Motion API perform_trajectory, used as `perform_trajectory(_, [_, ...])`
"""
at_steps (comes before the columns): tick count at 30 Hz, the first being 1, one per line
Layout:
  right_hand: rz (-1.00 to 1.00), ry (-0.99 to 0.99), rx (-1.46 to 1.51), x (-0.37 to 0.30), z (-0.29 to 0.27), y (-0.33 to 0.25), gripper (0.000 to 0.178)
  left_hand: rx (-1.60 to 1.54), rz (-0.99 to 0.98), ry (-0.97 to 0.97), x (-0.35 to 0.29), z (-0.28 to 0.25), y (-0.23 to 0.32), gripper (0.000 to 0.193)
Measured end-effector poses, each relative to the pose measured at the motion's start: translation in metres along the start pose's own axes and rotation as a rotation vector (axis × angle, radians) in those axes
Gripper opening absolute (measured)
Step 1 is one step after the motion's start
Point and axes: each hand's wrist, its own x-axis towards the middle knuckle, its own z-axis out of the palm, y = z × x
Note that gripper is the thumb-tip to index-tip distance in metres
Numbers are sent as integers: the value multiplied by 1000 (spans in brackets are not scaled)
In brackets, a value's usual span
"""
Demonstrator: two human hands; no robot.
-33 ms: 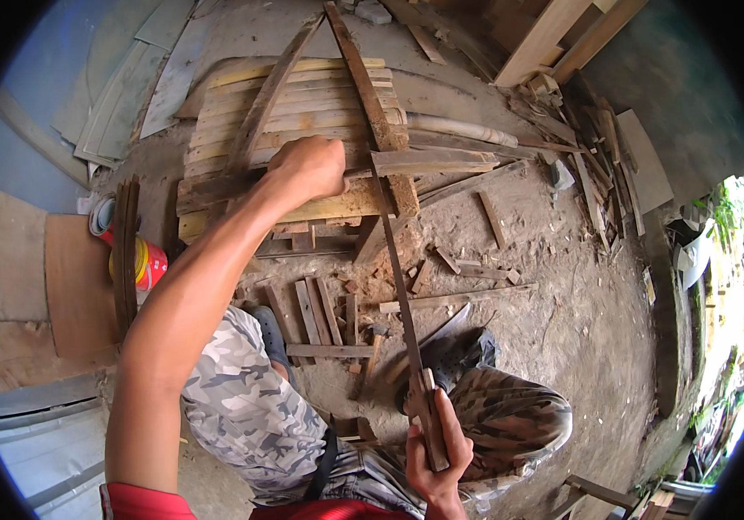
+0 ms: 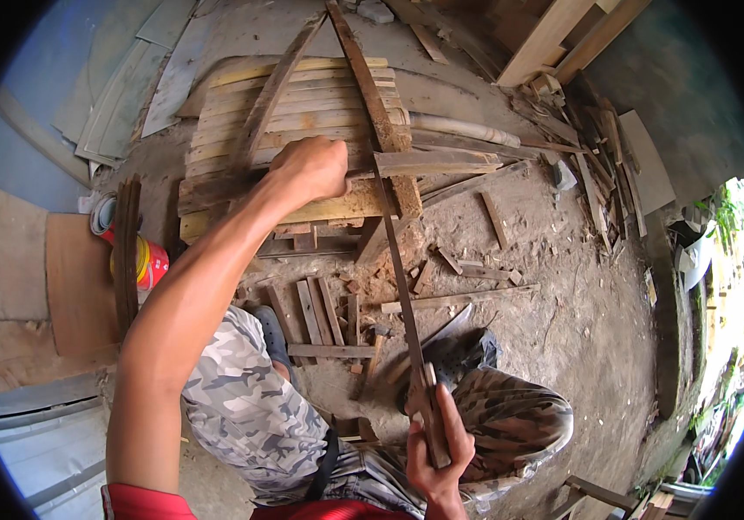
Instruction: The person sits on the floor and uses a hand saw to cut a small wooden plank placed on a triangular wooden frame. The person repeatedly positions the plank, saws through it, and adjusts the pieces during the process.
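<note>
My left hand (image 2: 311, 169) is closed over a dark wooden strip (image 2: 437, 163), pressing it down across a slatted wooden platform (image 2: 311, 113). The strip's right end juts past the platform's edge. My right hand (image 2: 443, 451) grips the wooden handle of a handsaw (image 2: 407, 316). The long narrow blade runs forward from that handle, and its far end meets the strip just right of my left fist. Whether the blade has cut into the wood, I cannot tell. Two long beams (image 2: 357, 69) lean together in a point over the platform.
Several short wood offcuts (image 2: 310, 312) and a hammer (image 2: 376, 347) lie on the dirt floor between my legs. A red and yellow can (image 2: 152, 264) stands at the left beside upright boards (image 2: 127, 251). Scrap wood (image 2: 597, 165) is heaped along the right wall.
</note>
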Motion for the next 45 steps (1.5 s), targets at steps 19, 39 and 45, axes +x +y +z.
perform_trajectory(19, [-99,40,170,69,50,29,62,-28,-140,-46,5,-12,7,13])
perform_trajectory(39, [-90,53,238,201,97,27,60,-118,7,-63,7,2,-11,14])
perform_trajectory(45, [109,-22,328,222,97,14,56,-195,64,122,23,29,-25,17])
